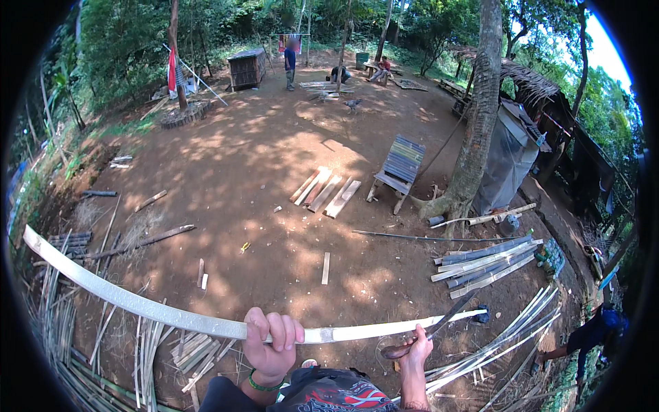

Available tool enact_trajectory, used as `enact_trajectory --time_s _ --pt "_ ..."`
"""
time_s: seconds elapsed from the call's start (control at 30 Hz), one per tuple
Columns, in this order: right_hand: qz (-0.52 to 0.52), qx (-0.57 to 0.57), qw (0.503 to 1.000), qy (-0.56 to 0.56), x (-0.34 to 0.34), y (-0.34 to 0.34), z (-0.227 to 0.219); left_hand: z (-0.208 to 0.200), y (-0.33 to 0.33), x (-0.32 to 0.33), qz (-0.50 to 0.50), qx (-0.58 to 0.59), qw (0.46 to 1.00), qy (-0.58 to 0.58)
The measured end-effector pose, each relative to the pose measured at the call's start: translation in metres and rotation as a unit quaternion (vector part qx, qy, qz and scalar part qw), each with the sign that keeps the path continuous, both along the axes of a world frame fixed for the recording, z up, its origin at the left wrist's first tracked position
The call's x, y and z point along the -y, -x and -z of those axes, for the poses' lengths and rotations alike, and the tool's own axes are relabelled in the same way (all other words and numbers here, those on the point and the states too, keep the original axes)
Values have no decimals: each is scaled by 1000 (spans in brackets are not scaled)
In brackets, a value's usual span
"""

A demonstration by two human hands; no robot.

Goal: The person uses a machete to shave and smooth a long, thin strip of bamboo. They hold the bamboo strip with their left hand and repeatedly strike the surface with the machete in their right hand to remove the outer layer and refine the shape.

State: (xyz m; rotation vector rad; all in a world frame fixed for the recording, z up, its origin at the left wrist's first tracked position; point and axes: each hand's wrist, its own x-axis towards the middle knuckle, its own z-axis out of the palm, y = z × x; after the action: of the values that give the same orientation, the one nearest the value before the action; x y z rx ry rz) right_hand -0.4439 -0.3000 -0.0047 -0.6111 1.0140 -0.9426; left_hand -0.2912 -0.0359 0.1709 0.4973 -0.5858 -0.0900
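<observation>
My left hand is clenched around a long, pale, flat bamboo slat that curves across the lower part of the view from far left to the right. My right hand grips the wooden handle of a long dark knife, whose blade lies against the slat's right end. A green band circles my left wrist.
Bamboo strips lie heaped at the left and lower right. A stack of split poles sits right of centre. A slatted chair, planks and a big tree trunk stand ahead. People are far off; a person crouches at the right edge.
</observation>
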Motion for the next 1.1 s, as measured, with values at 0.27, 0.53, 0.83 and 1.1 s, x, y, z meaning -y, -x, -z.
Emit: enact_trajectory --time_s 0.27,0.53,0.83,1.1 --pt "8 -7 999 34 -6 -8 -18 -3 0 -9 2 74 997 -1" --pt "37 -6 998 53 22 -5 -2 16 -1 -1 56 53 997 -10" --pt "16 -103 994 45 66 15 36 55 10 34 148 -10 988 -43" --pt "-130 -231 955 134 33 68 27 67 21 67 52 -73 992 -87"
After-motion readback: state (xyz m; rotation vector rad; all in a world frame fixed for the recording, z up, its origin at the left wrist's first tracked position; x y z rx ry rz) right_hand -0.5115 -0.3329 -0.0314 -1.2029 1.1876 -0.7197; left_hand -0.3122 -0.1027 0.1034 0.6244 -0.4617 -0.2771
